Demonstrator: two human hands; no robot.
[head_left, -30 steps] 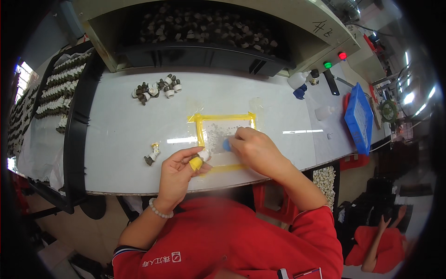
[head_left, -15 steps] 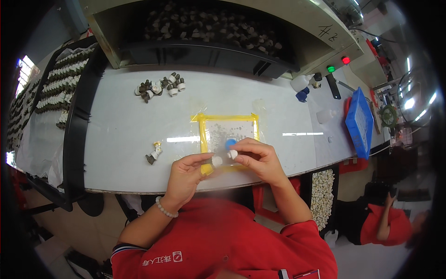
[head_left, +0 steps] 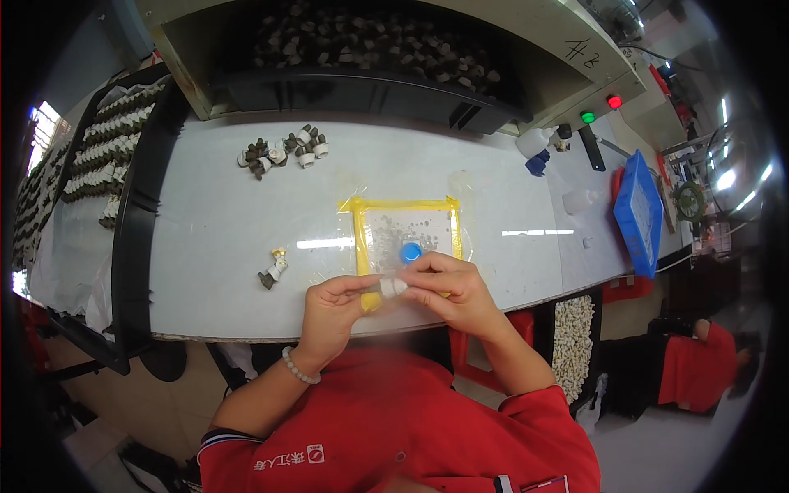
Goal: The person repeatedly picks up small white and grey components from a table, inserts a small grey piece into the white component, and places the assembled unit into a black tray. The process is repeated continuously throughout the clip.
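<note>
L hand (head_left: 333,311) pinches a white part (head_left: 393,287) w/ yellow piece (head_left: 371,301) at its fingertips; R hand (head_left: 459,289) has thumb & fingers closed on the same white part from the other side, so it sits btwn both hands, just above the table's near edge. Can't tell if the white is 1 pc or 2 pressed together, fingers cover some & it's blurry. Bracelet (head_left: 302,367) on L wrist. Blue cap (head_left: 410,253) just beyond R fingertips, on a pale sheet (head_left: 427,223) w/ dark dots, edged in yellow tape (head_left: 358,234), partly under the hands. Left of L hand, a bit farther out: 1 figure (head_left: 273,269) lying on the table (head_left: 214,214). Well beyond L hand: a cluster (head_left: 306,148) of white & dark pcs. Far left of L hand: black tray (head_left: 136,238) w/ rows of similar pcs. Far right of R hand: blue tray (head_left: 638,215), tilted; white bottle (head_left: 532,144) beyond R hand, to its right. Black bin (head_left: 345,103) of pcs farthest out, ahead of both hands.
</note>
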